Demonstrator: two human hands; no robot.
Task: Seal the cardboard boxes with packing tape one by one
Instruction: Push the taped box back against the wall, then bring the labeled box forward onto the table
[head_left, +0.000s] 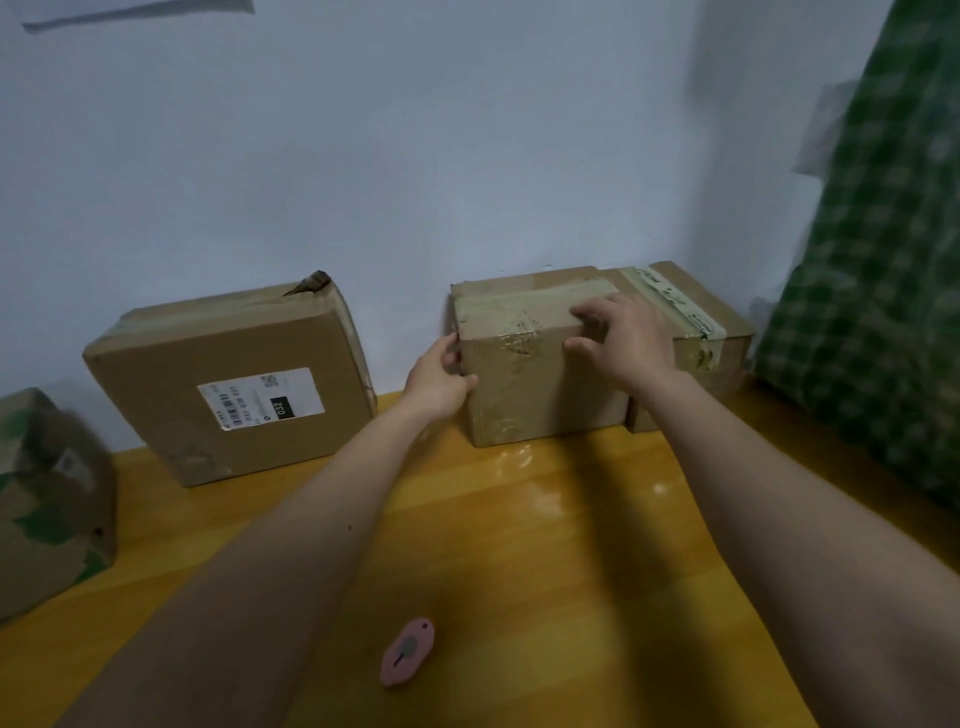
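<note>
Cardboard box (535, 374) stands on the counter (519, 545); your left hand (439, 382) grips its left edge, your right hand (621, 343) its top right corner.

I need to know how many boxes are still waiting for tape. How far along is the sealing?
Looks done: the middle box carries shiny tape across its top and front. In hand: the left hand grips its left edge and the right hand its top. The box behind it bears older printed tape. Probably left: the labelled box leaning on the wall, its corner torn, and the box at far left. No tape roll is in view.
</note>
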